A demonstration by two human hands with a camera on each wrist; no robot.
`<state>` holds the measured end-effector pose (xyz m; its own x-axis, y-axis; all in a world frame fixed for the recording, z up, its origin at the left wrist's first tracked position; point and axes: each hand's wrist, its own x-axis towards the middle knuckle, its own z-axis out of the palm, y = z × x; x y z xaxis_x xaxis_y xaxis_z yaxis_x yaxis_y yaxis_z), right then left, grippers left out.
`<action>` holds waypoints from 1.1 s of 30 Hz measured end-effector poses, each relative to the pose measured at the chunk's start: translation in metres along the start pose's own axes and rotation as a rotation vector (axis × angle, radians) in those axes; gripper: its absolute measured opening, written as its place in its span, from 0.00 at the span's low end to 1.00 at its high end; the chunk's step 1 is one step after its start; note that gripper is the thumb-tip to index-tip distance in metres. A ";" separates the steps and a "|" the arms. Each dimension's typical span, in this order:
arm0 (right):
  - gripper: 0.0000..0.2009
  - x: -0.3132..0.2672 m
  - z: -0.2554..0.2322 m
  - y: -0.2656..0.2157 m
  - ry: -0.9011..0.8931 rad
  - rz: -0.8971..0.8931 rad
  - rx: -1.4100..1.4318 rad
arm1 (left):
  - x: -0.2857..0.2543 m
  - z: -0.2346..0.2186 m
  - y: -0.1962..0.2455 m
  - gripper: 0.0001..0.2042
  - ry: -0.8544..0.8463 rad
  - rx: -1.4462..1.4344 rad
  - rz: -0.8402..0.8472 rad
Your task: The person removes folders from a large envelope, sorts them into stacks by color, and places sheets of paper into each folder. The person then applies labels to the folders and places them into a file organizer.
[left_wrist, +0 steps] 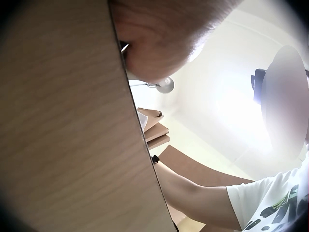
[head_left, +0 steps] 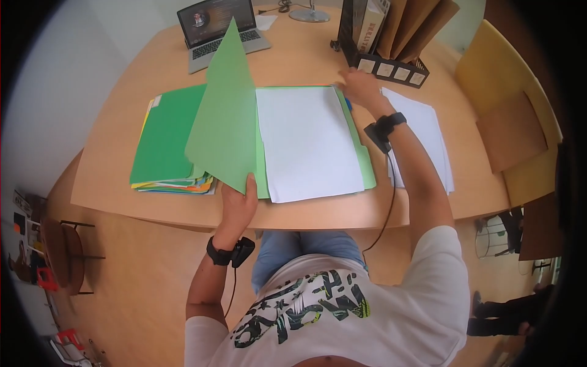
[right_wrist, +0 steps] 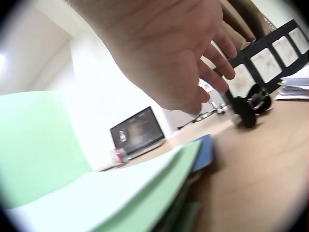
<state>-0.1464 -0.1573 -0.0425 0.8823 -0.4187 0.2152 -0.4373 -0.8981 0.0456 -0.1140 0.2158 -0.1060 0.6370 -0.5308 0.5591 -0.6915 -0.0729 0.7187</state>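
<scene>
A light green folder (head_left: 225,119) lies spread on the table, its front cover raised and leaning left. White sheets (head_left: 310,144) rest inside on the right half. My left hand (head_left: 239,207) grips the cover near its bottom edge, thumb on the near face; in the left wrist view the tabletop hides most of that hand. Above the folder's top right corner hovers my right hand (head_left: 362,87), its fingers (right_wrist: 215,77) loosely bent with nothing between them. A blue edge (right_wrist: 204,152) sticks out beneath the folder. Left of it sits a pile of colored folders (head_left: 168,134), dark green on top.
Loose white papers (head_left: 422,131) lie to the right, partly under my right forearm. A black file organizer (head_left: 400,72) with brown envelopes stands at the back right, a small black object (right_wrist: 250,105) beside it. An open laptop (head_left: 220,30) and a lamp base (head_left: 310,14) are at the back.
</scene>
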 end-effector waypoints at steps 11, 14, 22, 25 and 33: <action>0.39 -0.066 -0.005 -0.099 -0.267 -0.563 0.314 | -0.004 0.002 -0.009 0.11 -0.024 0.092 0.031; 0.39 -0.066 -0.007 -0.102 -0.278 -0.552 0.321 | -0.003 0.004 -0.008 0.14 -0.057 0.124 0.051; 0.36 -0.069 -0.010 -0.099 -0.269 -0.547 0.350 | 0.003 0.002 0.030 0.18 -0.174 0.194 0.003; 0.31 -0.070 -0.022 -0.089 -0.423 -0.441 0.663 | 0.002 0.001 0.030 0.21 -0.227 0.247 0.032; 0.18 -0.044 0.014 0.004 -0.116 -0.162 0.728 | -0.003 0.007 0.027 0.24 -0.358 0.508 0.132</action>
<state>-0.1845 -0.1447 -0.0653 0.9560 -0.2495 0.1543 -0.1111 -0.7948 -0.5966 -0.1366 0.2091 -0.0914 0.4424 -0.8058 0.3937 -0.8881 -0.3324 0.3176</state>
